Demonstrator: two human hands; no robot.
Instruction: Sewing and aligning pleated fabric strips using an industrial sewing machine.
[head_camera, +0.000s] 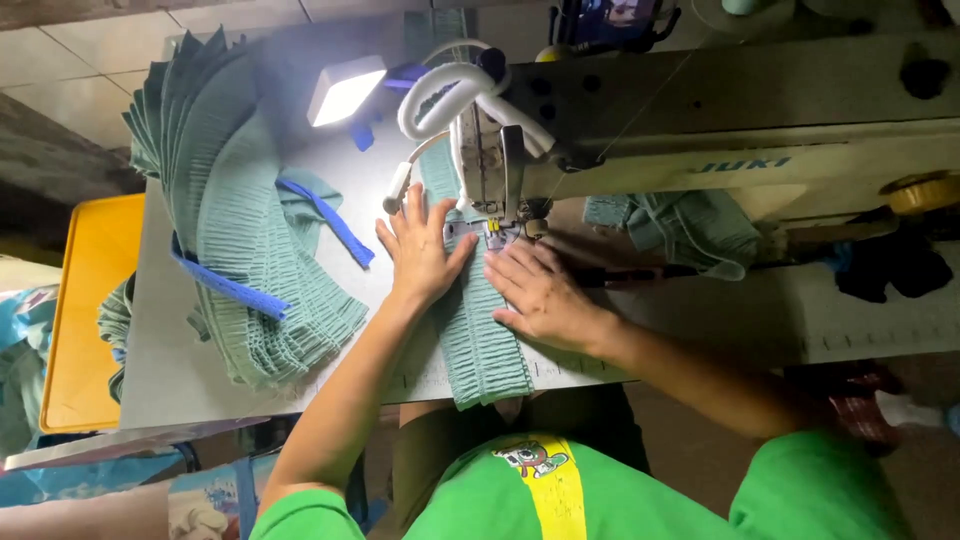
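A long green pleated fabric strip (487, 345) runs from the table's near edge up under the needle of a cream sewing machine (700, 130). My left hand (420, 250) lies flat on the strip's left side, fingers spread, just before the presser foot (492, 232). On the strip's right side my right hand (540, 295) presses down flat, its fingertips close to the foot. Neither hand grips anything.
A big fanned stack of green pleated pieces (240, 220) bound with blue ties (230, 288) fills the table's left. A small lit lamp (343, 93) shines above it. More green fabric (690, 225) lies under the machine arm. A yellow tray (85, 310) sits at far left.
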